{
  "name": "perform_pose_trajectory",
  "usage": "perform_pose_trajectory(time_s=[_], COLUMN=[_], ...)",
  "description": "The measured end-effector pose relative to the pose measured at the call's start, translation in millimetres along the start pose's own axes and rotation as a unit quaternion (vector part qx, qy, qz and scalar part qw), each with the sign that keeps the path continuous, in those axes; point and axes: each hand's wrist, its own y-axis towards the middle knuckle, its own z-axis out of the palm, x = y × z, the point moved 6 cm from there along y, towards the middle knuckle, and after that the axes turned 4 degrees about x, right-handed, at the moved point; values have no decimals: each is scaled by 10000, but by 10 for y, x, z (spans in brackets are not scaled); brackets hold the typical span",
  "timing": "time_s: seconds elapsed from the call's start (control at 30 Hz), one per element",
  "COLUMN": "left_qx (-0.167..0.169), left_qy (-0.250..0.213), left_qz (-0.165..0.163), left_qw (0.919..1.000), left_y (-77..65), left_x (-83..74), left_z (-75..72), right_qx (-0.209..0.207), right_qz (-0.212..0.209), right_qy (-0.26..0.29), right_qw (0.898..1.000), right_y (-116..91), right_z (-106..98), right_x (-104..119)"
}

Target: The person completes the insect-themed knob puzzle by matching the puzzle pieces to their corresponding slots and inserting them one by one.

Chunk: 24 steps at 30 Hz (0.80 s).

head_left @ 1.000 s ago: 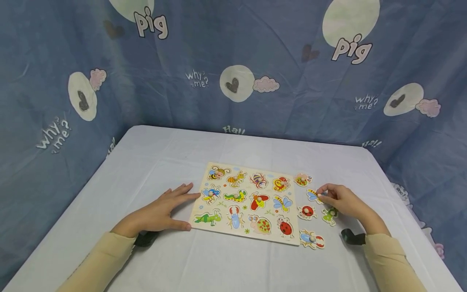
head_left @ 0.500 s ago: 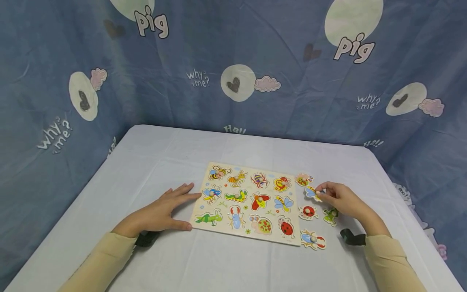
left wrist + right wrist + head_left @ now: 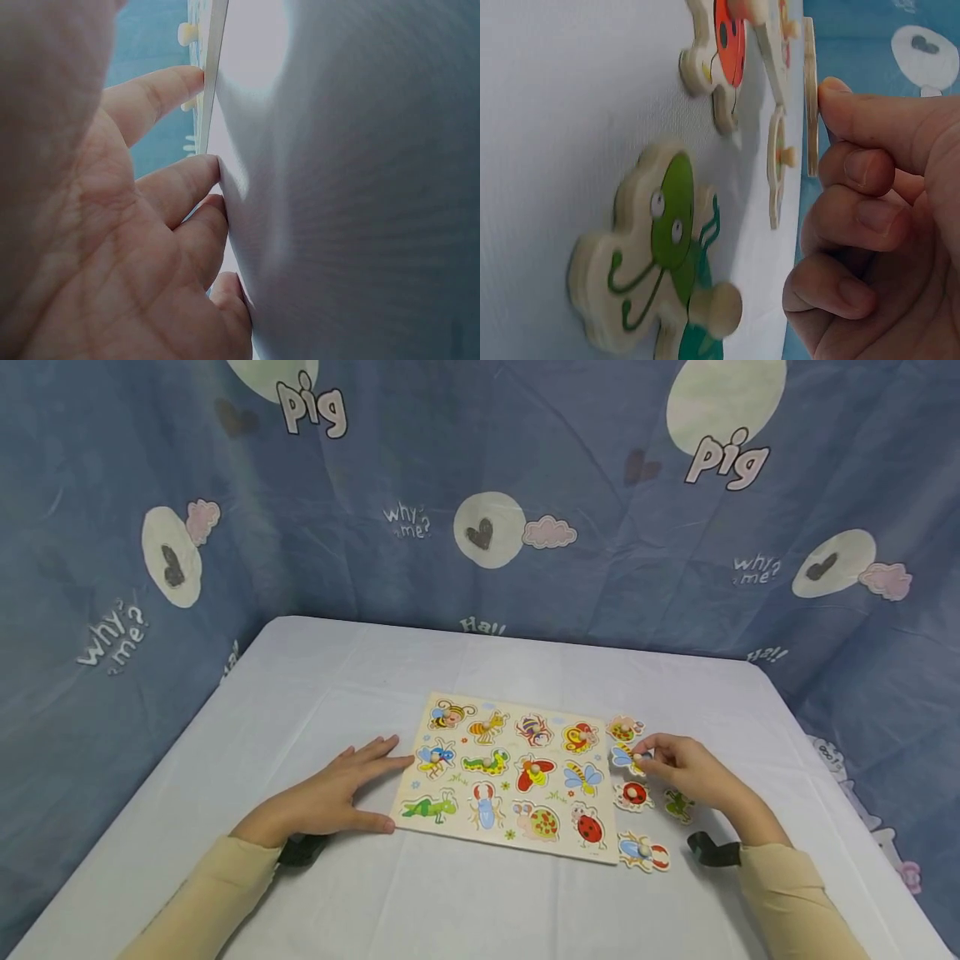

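My right hand (image 3: 686, 768) pinches a dragonfly puzzle piece (image 3: 624, 757) between thumb and fingers, just right of the wooden puzzle board (image 3: 506, 708). In the right wrist view the piece (image 3: 811, 97) is seen edge-on, raised off the table. My left hand (image 3: 330, 793) lies with fingers spread at the board's left side. Its thumb and index fingertips touch the board's edge (image 3: 213, 82). Knobbed insect pieces sit across the board's top row and in part of the middle row. The dragonfly picture (image 3: 582, 778) on the board has no knob.
Loose knobbed pieces lie right of the board: a snail (image 3: 624, 728), a ladybug (image 3: 633, 796), a green grasshopper (image 3: 678, 806) and a stag beetle (image 3: 643, 853). A white cloth covers the table (image 3: 345, 677). A blue printed curtain (image 3: 360, 577) hangs behind it.
My right hand has moved left toward the board, carrying the dragonfly piece from beside the grasshopper to near the board's right edge. My left hand stays in place.
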Motion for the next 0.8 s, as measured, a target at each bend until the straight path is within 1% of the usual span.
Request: perform_pose_trajectory(time_s=[0.2,0.43,0.63,0.8], left_qx=[-11,13,14,13], left_qy=[21,-90,-148,-166], left_qz=[55,68,35,-46], left_qw=[10000,9999,9999,9999], left_y=[5,5,2,4], left_x=[-22,-63,-50,-39], left_z=[-14,-20,-14,-8], right_qx=[144,302,506,663], right_qz=[-123,-271,-323,-360], right_qy=[26,-64,-147,-118], right_qw=[9998,9992,9981,9971], right_y=[10,61,123,181], right_z=[100,212,322,410], right_x=[81,249,348,373])
